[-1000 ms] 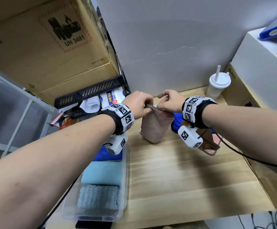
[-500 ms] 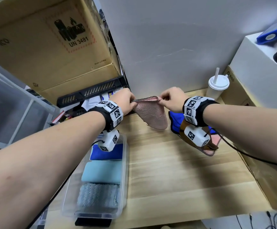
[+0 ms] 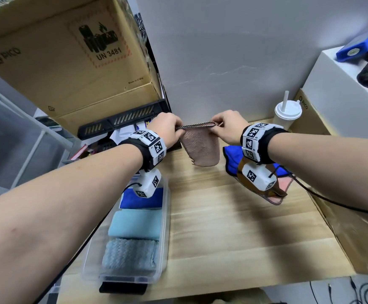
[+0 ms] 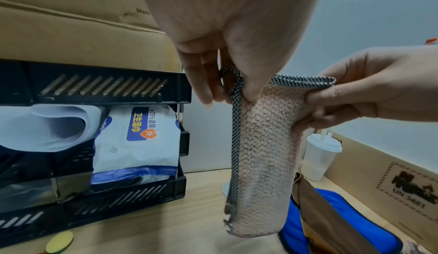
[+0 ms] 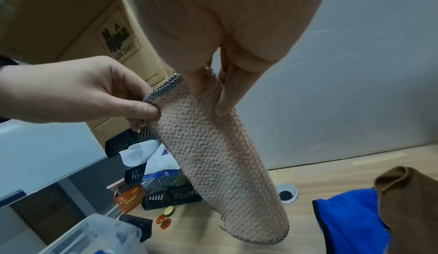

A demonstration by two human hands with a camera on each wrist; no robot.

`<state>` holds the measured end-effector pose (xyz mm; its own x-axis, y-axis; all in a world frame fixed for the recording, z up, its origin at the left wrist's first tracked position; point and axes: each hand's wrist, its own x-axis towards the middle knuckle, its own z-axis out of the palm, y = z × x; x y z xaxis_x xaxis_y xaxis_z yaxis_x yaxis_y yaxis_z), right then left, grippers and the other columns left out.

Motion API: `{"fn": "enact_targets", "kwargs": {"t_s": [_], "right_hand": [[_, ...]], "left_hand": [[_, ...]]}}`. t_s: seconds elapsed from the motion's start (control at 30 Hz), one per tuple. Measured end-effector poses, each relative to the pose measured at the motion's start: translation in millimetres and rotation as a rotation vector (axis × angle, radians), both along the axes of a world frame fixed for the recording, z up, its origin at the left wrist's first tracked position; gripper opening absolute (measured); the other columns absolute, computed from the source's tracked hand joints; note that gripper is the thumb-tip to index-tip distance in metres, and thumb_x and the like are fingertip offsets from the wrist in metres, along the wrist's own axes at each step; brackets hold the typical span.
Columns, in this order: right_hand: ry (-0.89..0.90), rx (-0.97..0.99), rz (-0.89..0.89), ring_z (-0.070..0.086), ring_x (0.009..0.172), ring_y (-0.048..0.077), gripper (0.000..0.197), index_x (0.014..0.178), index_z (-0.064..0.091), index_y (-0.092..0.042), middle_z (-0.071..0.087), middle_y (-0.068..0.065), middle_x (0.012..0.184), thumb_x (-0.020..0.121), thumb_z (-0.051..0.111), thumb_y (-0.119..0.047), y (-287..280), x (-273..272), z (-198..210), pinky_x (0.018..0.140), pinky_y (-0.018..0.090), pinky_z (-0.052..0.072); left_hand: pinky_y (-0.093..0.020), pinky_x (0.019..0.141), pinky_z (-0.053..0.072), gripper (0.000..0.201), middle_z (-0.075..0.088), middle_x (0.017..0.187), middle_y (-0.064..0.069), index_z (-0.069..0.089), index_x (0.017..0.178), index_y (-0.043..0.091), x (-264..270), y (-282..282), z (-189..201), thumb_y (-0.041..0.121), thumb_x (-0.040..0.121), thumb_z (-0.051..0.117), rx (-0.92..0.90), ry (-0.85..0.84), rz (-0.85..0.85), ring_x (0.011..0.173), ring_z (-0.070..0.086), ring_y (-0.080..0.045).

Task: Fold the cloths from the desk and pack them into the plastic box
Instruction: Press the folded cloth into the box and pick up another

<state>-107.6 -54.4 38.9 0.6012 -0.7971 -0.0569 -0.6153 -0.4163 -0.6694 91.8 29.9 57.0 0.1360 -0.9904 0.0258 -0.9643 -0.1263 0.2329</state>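
A pink cloth [image 3: 201, 148] with a checked hem hangs doubled in the air above the far part of the desk. My left hand [image 3: 167, 128] pinches its top left corner and my right hand [image 3: 227, 126] pinches its top right corner. The left wrist view shows the pink cloth [image 4: 263, 157] between thumb and fingers; the right wrist view shows it [image 5: 220, 164] drooping towards the desk. A blue cloth [image 3: 231, 159] and a brown cloth [image 3: 275, 194] lie crumpled at the right. The clear plastic box [image 3: 165, 238] at the left holds three folded cloths: blue, light teal, grey-blue.
A black slotted tray rack [image 3: 121, 121] with a wipes pack stands under large cardboard boxes [image 3: 58, 53] at the back left. A lidded white cup [image 3: 287, 115] with a straw stands back right beside more boxes [image 3: 343, 110]. A cable [image 3: 336, 200] crosses the right edge. A cable port [image 5: 286, 192] sits in the desk.
The pink cloth, bunched between close hands a second ago, is now stretched out and raised; my hands moved apart along its top edge.
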Motion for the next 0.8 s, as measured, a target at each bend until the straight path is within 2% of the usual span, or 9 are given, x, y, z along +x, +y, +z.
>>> {"fn": "enact_targets", "kwargs": {"t_s": [0.1, 0.2, 0.27, 0.37, 0.47, 0.57, 0.7, 0.73, 0.8], "right_hand": [[-0.003, 0.064, 0.002, 0.051, 0.061, 0.014, 0.025, 0.064, 0.065, -0.023, 0.058, -0.003, 0.060, 0.089, 0.063, -0.021, 7.3, -4.5, -2.1, 0.060, 0.017, 0.042], [0.078, 0.310, 0.040, 0.060, 0.062, 0.019, 0.014, 0.078, 0.071, -0.005, 0.069, 0.014, 0.070, 0.085, 0.068, -0.017, 11.0, -10.8, -14.2, 0.066, 0.030, 0.052], [0.170, 0.504, 0.067, 0.068, 0.068, 0.030, 0.009, 0.080, 0.069, -0.005, 0.072, 0.024, 0.078, 0.084, 0.070, -0.012, 19.7, -13.7, -25.9, 0.070, 0.036, 0.058], [0.304, 0.644, 0.134, 0.066, 0.063, 0.027, 0.009, 0.083, 0.068, -0.004, 0.072, 0.024, 0.078, 0.089, 0.068, -0.011, 37.0, -17.7, -45.5, 0.061, 0.029, 0.057], [0.335, 0.731, 0.194, 0.067, 0.067, 0.026, 0.010, 0.086, 0.071, 0.003, 0.071, 0.024, 0.079, 0.086, 0.066, -0.005, 49.1, -20.7, -69.9, 0.054, 0.025, 0.055], [0.392, 0.782, 0.215, 0.070, 0.066, 0.023, 0.008, 0.082, 0.070, -0.003, 0.071, 0.017, 0.076, 0.087, 0.066, -0.007, 60.1, -25.2, -99.7, 0.053, 0.025, 0.054], [0.441, 0.807, 0.180, 0.072, 0.063, 0.022, 0.012, 0.078, 0.064, -0.007, 0.073, 0.016, 0.074, 0.090, 0.064, -0.009, 72.1, -31.2, -138.3, 0.053, 0.027, 0.054], [0.444, 0.823, 0.161, 0.071, 0.060, 0.021, 0.013, 0.078, 0.060, -0.009, 0.072, 0.015, 0.072, 0.091, 0.062, -0.010, 74.1, -32.2, -147.3, 0.052, 0.027, 0.053], [0.438, 0.829, 0.117, 0.069, 0.059, 0.021, 0.015, 0.080, 0.054, -0.011, 0.071, 0.012, 0.068, 0.094, 0.058, -0.013, 77.8, -33.6, -162.3, 0.050, 0.025, 0.049]], "left_hand": [[-0.034, 0.080, 0.052, 0.019, 0.071, 0.097, -0.002, 0.075, 0.094, 0.019, 0.9, 6.7, -2.4, 0.033, 0.087, 0.064, 0.020, -0.089, -0.052, 0.096, 0.063, -0.025], [-0.031, 0.072, 0.052, 0.018, 0.069, 0.086, 0.000, 0.074, 0.086, 0.018, -1.0, 14.9, -9.0, 0.036, 0.082, 0.070, 0.180, -0.040, -0.087, 0.084, 0.063, -0.021], [-0.028, 0.065, 0.051, 0.021, 0.069, 0.076, -0.001, 0.075, 0.082, 0.016, -7.6, 23.8, -18.7, 0.036, 0.076, 0.076, 0.372, 0.015, -0.093, 0.072, 0.062, -0.019], [-0.026, 0.057, 0.041, 0.029, 0.060, 0.063, 0.001, 0.074, 0.079, 0.011, -22.2, 38.3, -45.3, 0.036, 0.069, 0.082, 0.605, 0.068, -0.113, 0.057, 0.049, -0.016], [-0.025, 0.052, 0.030, 0.028, 0.047, 0.054, 0.003, 0.071, 0.074, 0.009, -33.2, 52.3, -73.8, 0.034, 0.071, 0.083, 0.745, 0.142, -0.129, 0.050, 0.036, -0.013], [-0.027, 0.055, 0.026, 0.028, 0.039, 0.053, 0.001, 0.061, 0.064, 0.015, -40.9, 63.4, -106.0, 0.033, 0.073, 0.081, 0.828, 0.170, -0.148, 0.052, 0.031, -0.017], [-0.023, 0.050, 0.028, 0.029, 0.047, 0.056, 0.001, 0.056, 0.060, 0.017, -47.4, 69.3, -141.6, 0.028, 0.076, 0.078, 0.778, 0.161, -0.055, 0.054, 0.041, -0.018], [-0.022, 0.049, 0.030, 0.024, 0.052, 0.060, 0.003, 0.060, 0.064, 0.017, -49.5, 68.9, -149.7, 0.027, 0.078, 0.077, 0.760, 0.150, -0.032, 0.056, 0.046, -0.016], [-0.022, 0.057, 0.040, 0.011, 0.063, 0.076, -0.002, 0.070, 0.084, 0.014, -54.7, 68.5, -161.5, 0.025, 0.082, 0.073, 0.740, 0.121, -0.004, 0.070, 0.055, -0.019]]}}
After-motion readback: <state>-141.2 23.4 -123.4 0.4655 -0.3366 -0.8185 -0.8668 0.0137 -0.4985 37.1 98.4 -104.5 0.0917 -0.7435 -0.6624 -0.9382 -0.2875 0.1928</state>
